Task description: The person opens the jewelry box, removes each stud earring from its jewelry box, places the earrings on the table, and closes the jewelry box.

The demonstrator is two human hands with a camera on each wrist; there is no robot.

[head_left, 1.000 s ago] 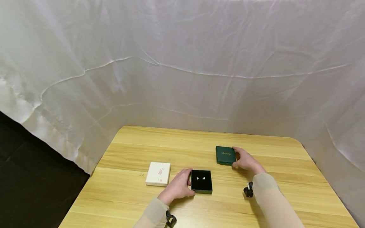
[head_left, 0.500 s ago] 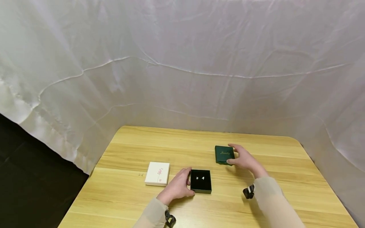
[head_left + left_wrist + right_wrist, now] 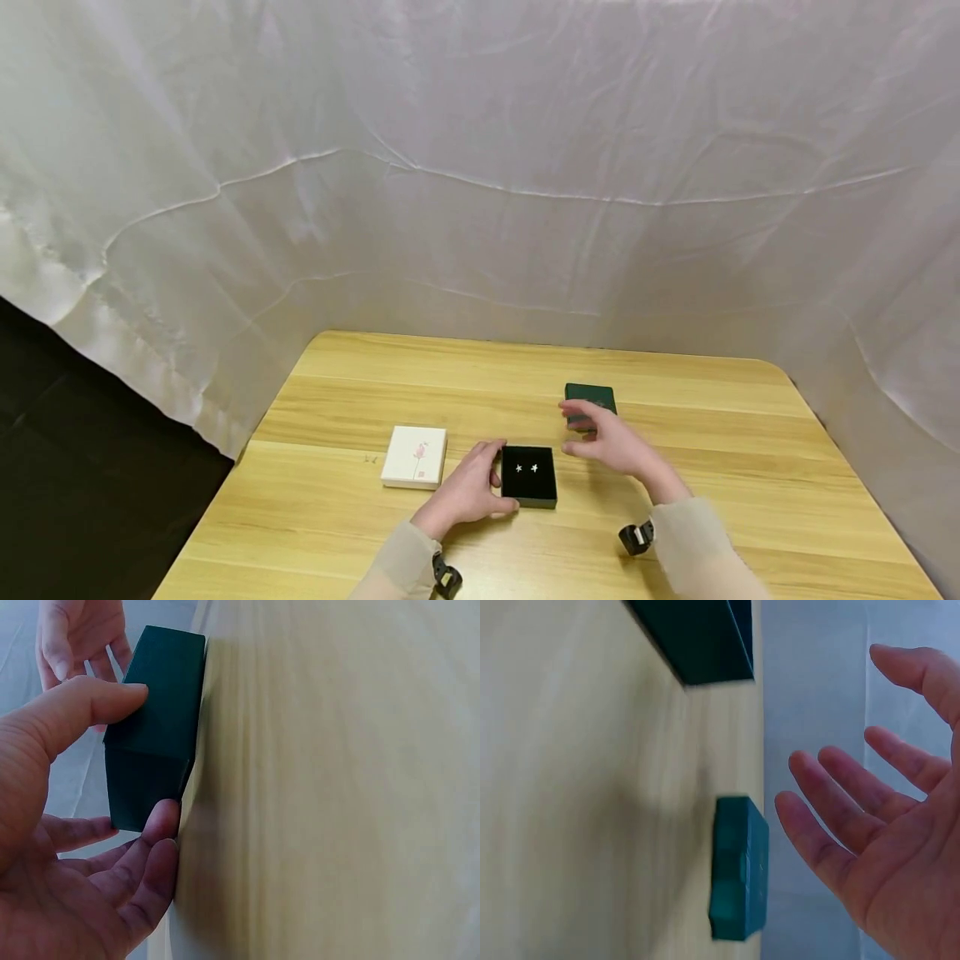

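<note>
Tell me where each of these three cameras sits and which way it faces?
Head: on the person's head, facing forward and down over the table, open box, green lid and white box; left hand, right hand and sleeves show.
Left wrist: on that wrist, facing along the left hand gripping the open box; the right hand shows beyond.
Right wrist: on that wrist, facing past the spread right hand toward the green lid; only that hand shows.
Shared: both wrist views include the right hand and the open box.
</note>
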